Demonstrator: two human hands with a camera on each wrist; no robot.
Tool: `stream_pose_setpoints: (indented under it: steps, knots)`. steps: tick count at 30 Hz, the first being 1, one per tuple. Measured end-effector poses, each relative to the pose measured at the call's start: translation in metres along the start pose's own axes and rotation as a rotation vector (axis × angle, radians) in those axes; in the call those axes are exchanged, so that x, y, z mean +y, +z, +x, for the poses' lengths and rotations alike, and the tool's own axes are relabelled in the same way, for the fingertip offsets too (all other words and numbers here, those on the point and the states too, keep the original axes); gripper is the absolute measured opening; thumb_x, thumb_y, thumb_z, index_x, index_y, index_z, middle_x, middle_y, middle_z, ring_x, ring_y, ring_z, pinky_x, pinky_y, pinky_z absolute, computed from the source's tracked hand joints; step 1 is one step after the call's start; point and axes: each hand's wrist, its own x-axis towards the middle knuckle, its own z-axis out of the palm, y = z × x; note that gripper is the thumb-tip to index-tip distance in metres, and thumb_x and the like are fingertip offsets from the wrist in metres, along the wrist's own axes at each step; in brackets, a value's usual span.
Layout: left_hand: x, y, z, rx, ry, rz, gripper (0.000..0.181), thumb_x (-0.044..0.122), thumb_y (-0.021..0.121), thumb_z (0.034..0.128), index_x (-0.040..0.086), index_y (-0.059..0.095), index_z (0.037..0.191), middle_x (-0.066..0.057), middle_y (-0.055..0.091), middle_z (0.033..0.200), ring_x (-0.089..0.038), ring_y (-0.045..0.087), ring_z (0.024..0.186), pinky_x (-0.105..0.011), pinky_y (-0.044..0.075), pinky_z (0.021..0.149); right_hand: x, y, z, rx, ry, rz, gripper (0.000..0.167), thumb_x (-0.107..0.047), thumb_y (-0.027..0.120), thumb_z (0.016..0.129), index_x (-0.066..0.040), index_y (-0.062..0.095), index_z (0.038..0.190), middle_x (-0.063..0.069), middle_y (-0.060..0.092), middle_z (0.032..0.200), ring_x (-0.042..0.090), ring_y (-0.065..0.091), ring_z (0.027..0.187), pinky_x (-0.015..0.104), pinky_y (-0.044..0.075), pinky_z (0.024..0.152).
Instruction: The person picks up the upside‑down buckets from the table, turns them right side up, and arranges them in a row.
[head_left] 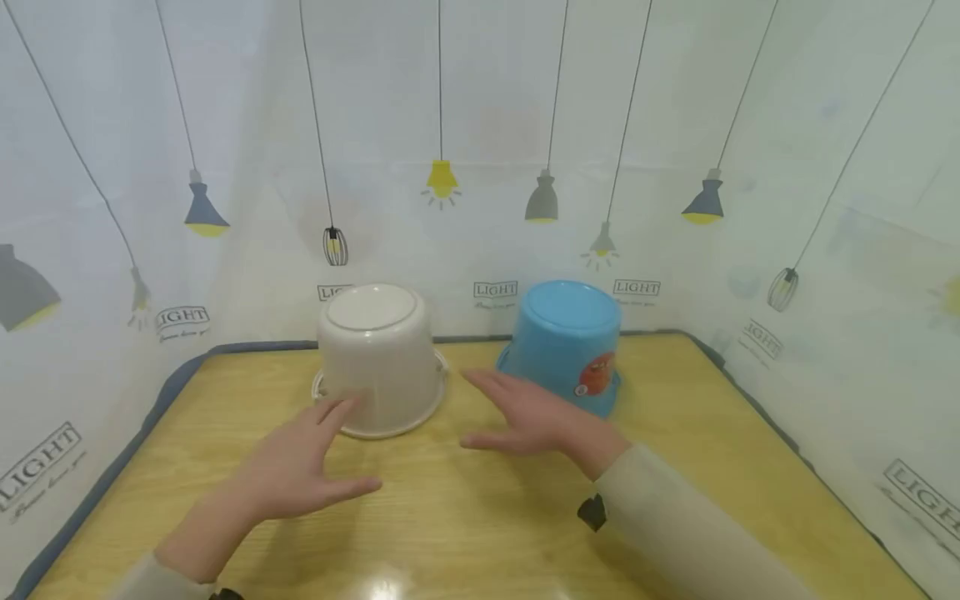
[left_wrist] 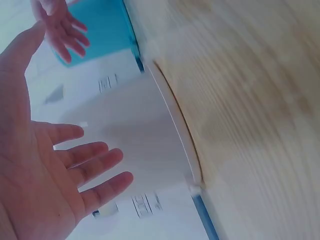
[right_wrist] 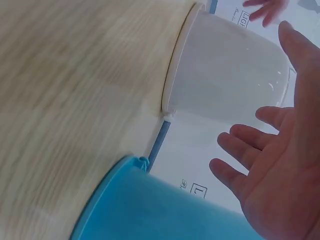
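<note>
Two buckets stand upside down on the wooden table [head_left: 420, 517]. The white bucket [head_left: 382, 367] is left of centre, and the blue bucket [head_left: 562, 342], with a red picture on its side, is to its right. My left hand [head_left: 292, 462] hovers in front of the white bucket, fingers extended and thumb apart. My right hand [head_left: 525, 417] is held in front of the blue bucket, its fingers pointing left into the gap between the two. Both wrist views show spread fingers [left_wrist: 95, 165] with nothing in them. What lies under the buckets is hidden.
A white cloth [head_left: 480, 117] printed with hanging lamps surrounds the table at the back and both sides. Dark blue edging [head_left: 161, 400] runs along the table's border. Both buckets stand near the back edge.
</note>
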Motion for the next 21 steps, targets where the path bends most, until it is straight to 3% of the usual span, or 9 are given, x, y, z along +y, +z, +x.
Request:
stream_pose_setpoints:
  steps: [5,10,16,21]
  knots:
    - [-0.023,-0.01,-0.002,-0.025,-0.086,0.004,0.114,0.085,0.07,0.0886,0.006,0.044,0.166,-0.029,0.054,0.16,-0.054,0.056,0.143,-0.075,0.055,0.106,-0.002,0.004,0.024,-0.021,0.046,0.043,0.102,-0.08,0.064,0.096,-0.036,0.02,0.177,0.005,0.032,0.182,0.033,0.038,0.164,0.059,0.038,0.132]
    - [-0.045,-0.012,0.003,-0.066,-0.172,-0.008,0.114,0.082,0.07,0.0911,0.0,0.041,0.165,-0.037,0.049,0.16,-0.061,0.054,0.142,-0.079,0.054,0.105,0.001,0.01,0.046,-0.041,0.074,0.082,0.108,-0.082,0.065,0.094,-0.034,0.018,0.177,0.008,0.029,0.183,0.035,0.034,0.166,0.062,0.034,0.133]
    - [-0.067,-0.002,0.017,-0.112,-0.219,-0.072,0.127,0.081,0.073,0.0888,-0.003,0.024,0.171,-0.045,0.036,0.165,-0.068,0.043,0.147,-0.085,0.045,0.11,0.007,0.015,0.066,-0.061,0.116,0.156,0.113,-0.075,0.076,0.091,-0.031,0.018,0.178,0.009,0.024,0.184,0.037,0.026,0.169,0.067,0.03,0.134]
    - [-0.084,0.007,0.034,-0.145,-0.232,-0.103,0.136,0.078,0.079,0.0849,-0.005,0.017,0.172,-0.046,0.03,0.167,-0.069,0.036,0.151,-0.085,0.038,0.117,0.015,0.024,0.084,-0.069,0.112,0.192,0.115,-0.064,0.085,0.089,-0.036,0.017,0.177,0.008,0.025,0.184,0.035,0.024,0.17,0.068,0.026,0.135]
